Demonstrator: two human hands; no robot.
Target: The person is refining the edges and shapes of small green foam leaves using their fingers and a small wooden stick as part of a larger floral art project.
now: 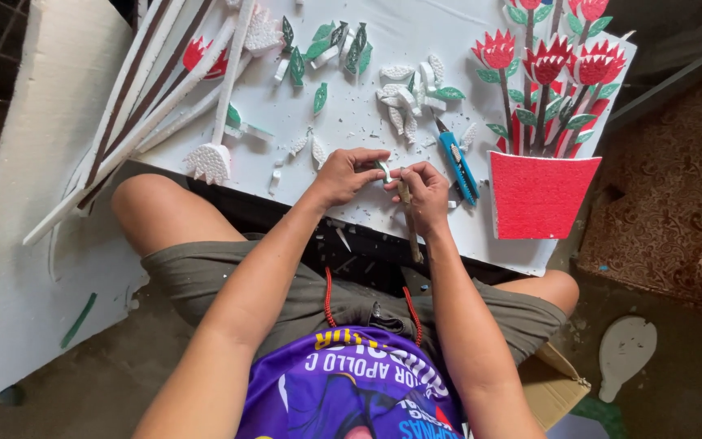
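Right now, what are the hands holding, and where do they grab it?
The left hand pinches a small foam leaf piece at its edge; the right hand grips a thin knife near its top.

A utility knife [457, 167] lies on the board [416, 49], between the hands and the flower pot [539, 195].

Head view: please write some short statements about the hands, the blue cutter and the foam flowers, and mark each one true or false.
1. The left hand pinches a small foam piece at its fingertips. True.
2. The right hand holds a thin stick-like tool pointing down toward the lap. True.
3. The blue cutter is in the right hand's grip. False: it lies on the white board, just right of that hand.
4. The foam pot under the red flowers is green. False: it is red.
5. Green foam leaves lie on the board above the hands. True.
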